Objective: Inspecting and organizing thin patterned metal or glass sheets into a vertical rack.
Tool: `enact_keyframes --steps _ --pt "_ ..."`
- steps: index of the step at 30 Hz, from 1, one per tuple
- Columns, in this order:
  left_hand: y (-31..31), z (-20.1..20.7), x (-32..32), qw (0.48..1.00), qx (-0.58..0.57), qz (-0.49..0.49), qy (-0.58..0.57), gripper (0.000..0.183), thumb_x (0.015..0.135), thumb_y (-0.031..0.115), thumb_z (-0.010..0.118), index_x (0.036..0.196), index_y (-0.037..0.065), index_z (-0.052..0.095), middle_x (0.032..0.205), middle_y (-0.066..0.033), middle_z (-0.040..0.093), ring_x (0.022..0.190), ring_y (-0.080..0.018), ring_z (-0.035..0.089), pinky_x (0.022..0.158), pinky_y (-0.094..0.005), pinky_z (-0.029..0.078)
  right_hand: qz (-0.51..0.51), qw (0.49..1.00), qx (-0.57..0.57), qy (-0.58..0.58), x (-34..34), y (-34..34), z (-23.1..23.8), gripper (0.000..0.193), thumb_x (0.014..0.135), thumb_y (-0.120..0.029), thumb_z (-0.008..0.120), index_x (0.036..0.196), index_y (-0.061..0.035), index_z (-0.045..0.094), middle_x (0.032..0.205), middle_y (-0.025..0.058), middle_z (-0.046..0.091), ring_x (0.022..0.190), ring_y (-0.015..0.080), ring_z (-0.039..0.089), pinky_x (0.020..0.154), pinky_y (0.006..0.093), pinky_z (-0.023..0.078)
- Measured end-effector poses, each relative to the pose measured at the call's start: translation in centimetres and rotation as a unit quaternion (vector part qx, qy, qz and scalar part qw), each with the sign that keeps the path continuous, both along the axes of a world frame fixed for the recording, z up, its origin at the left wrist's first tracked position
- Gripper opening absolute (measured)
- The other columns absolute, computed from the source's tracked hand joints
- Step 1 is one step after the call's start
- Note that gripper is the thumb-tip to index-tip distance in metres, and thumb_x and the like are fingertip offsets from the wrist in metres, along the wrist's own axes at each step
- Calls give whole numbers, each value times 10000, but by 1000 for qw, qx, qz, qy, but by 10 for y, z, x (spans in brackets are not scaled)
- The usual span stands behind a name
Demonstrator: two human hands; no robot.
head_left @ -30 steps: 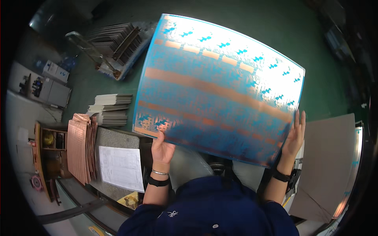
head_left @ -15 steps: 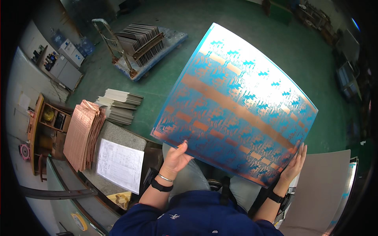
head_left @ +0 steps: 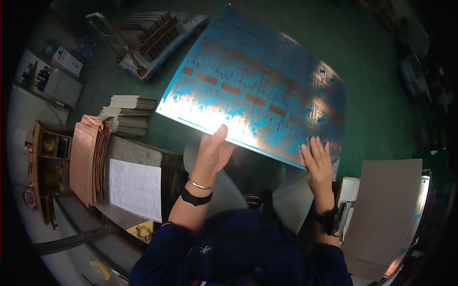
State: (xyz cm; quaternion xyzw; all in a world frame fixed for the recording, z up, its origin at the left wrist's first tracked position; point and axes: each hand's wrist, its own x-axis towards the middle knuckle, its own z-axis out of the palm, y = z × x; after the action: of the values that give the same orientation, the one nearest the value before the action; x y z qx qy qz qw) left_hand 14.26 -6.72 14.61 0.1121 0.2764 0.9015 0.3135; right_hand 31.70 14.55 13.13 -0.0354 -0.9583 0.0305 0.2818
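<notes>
A large circuit board panel point(head_left: 267, 90), copper-coloured with blue trace patterns, is held up in front of me at a tilt. My left hand point(head_left: 215, 150) grips its near edge, thumb on the upper face and the other fingers out of sight behind the edge. Toward the near right corner, my right hand point(head_left: 318, 164) lies with stretched fingers flat on the panel's face. Bright glare covers part of the near left side of the board.
Left of me, a stack of copper sheets point(head_left: 88, 159) stands by a paper drawing point(head_left: 135, 189) on a grey surface. Beyond are stacked pale boards point(head_left: 128, 114) and a trolley point(head_left: 183, 29) carrying upright panels. A grey sheet point(head_left: 384, 209) leans at the right.
The panel has moved left and away from me, and its tilt has changed, shifting the glare. My right hand has gone from the right edge onto the panel's face.
</notes>
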Motion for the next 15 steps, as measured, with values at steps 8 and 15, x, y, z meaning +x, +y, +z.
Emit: enact_keyframes --steps 8,15 --pt "19 -13 -18 977 -119 -12 177 448 907 211 543 1291 12 426 1247 -186 502 1149 -297 502 942 -433 448 -115 939 -261 191 -22 48 22 261 890 -61 552 1120 63 551 823 125 643 602 132 548 575 246 445" --pt "-5 -97 -33 903 -405 -69 129 303 916 177 537 1183 35 545 1130 -82 600 988 -133 579 855 -270 465 -125 870 -440 182 -40 68 31 244 910 -116 550 1079 59 559 933 88 619 814 117 543 726 233 433"
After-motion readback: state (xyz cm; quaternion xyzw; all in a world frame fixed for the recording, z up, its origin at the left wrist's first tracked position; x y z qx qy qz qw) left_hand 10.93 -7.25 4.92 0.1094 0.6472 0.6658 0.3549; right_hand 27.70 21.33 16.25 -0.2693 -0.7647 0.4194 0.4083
